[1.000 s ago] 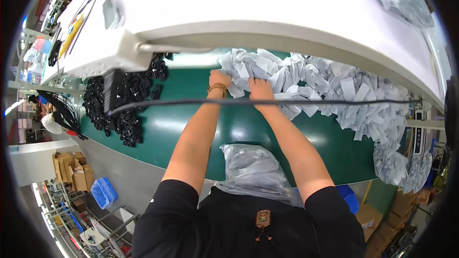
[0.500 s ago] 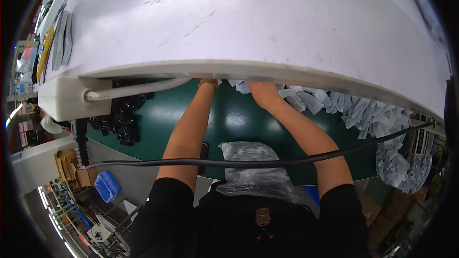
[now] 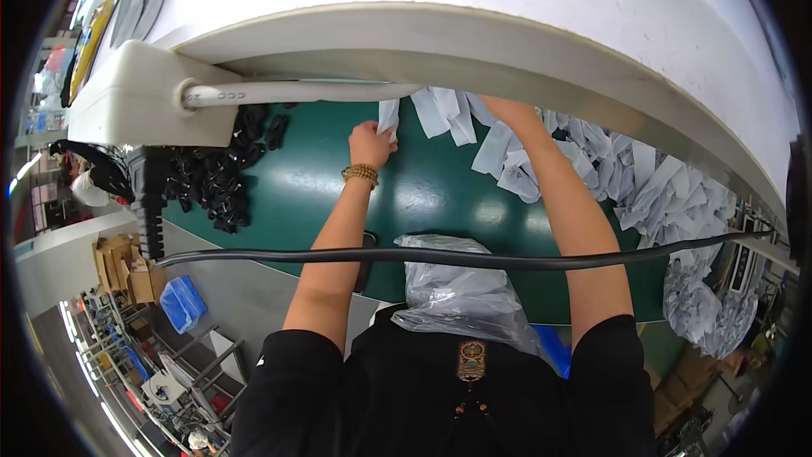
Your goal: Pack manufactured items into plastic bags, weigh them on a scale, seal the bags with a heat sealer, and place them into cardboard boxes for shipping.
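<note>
My left hand (image 3: 372,145), with a beaded bracelet at the wrist, is over the green tabletop (image 3: 313,161) with its fingers closed on a small pale grey-white pouch (image 3: 387,116). The top of that pouch passes behind the shelf edge. To the right, my right hand (image 3: 505,108) reaches among similar loose pouches (image 3: 437,112); its fingers are hidden under the shelf. More of these pouches (image 3: 660,190) lie heaped along the right of the table. A clear plastic bag (image 3: 461,288) rests at the near edge, in front of my body.
A white shelf (image 3: 406,30) overhangs the far side. A white box (image 3: 156,97) with a pale cable is fixed at its left. A black cable (image 3: 474,259) crosses above my forearms. Black small parts (image 3: 211,190) are piled left; a blue bin (image 3: 183,305) stands on the floor.
The shelf edge sits higher in the picture, so more of the table shows. My left hand, hidden before, is now visible with a pouch. My right hand appears farther up and right.
</note>
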`<control>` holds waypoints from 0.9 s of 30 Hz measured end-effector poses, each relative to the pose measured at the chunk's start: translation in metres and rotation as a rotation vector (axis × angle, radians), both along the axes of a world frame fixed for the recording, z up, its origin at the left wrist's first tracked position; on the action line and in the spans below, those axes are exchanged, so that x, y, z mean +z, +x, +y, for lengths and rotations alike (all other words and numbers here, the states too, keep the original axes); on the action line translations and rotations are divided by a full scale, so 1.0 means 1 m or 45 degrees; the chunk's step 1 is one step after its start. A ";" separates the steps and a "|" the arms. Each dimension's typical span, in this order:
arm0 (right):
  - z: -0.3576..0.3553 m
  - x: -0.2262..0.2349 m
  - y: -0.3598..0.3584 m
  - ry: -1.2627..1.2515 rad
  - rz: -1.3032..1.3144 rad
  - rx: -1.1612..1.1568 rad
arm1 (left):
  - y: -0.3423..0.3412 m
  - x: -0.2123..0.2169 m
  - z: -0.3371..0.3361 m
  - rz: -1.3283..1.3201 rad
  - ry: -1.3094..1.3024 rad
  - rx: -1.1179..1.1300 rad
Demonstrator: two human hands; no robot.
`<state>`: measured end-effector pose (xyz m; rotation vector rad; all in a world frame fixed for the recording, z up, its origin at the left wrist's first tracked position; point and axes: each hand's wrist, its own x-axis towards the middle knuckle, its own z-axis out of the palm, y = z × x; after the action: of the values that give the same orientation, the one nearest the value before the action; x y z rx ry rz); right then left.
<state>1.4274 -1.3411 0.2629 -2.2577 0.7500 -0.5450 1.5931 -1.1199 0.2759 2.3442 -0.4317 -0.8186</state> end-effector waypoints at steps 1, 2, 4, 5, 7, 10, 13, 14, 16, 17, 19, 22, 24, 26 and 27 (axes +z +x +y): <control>-0.007 0.001 0.007 -0.053 0.006 0.007 | 0.000 0.001 0.007 0.059 0.063 -0.079; -0.012 0.001 0.011 -0.106 0.012 0.013 | -0.001 0.001 0.014 0.118 0.127 -0.159; -0.012 0.003 0.019 -0.159 0.016 0.026 | -0.006 0.004 0.019 -0.320 0.198 -0.471; -0.009 0.004 0.020 -0.182 0.022 -0.015 | -0.008 0.003 0.015 -0.395 0.224 -0.420; -0.001 0.006 0.019 -0.222 0.038 -0.087 | -0.018 0.012 0.006 -0.540 0.281 -0.309; 0.011 0.010 0.018 -0.292 0.064 -0.188 | -0.016 -0.003 -0.013 -0.417 0.399 -0.381; 0.000 -0.030 -0.009 -0.132 -0.071 -0.196 | 0.014 -0.038 -0.026 -0.306 0.171 -0.505; -0.011 -0.058 -0.036 0.045 -0.208 -0.194 | 0.018 -0.049 -0.038 -0.246 -0.125 -0.607; -0.002 -0.051 -0.042 0.297 -0.068 -0.277 | 0.015 -0.032 -0.057 -0.150 -0.309 -0.369; 0.000 -0.062 -0.052 0.284 -0.062 -0.301 | 0.006 -0.023 -0.075 -0.046 -0.519 -0.166; 0.011 -0.080 -0.072 0.844 -0.405 -0.451 | -0.007 -0.030 -0.096 -0.324 -0.468 -0.290; 0.061 0.018 -0.050 1.721 -0.825 -0.526 | 0.003 -0.038 -0.099 -0.952 -0.304 -0.412; 0.066 0.018 -0.062 1.812 -0.877 -0.489 | 0.020 -0.029 -0.113 -0.606 -0.153 -0.538; 0.071 0.016 -0.067 2.025 -0.955 -0.358 | 0.030 -0.025 -0.112 -0.441 -0.076 -0.604; 0.074 0.024 -0.065 2.028 -0.976 -0.308 | 0.033 -0.027 -0.102 -0.323 -0.015 -0.436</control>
<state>1.3624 -1.2673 0.2872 -0.4280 0.6298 -0.5351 1.6262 -1.2223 0.2487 2.4062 -0.9632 -0.6647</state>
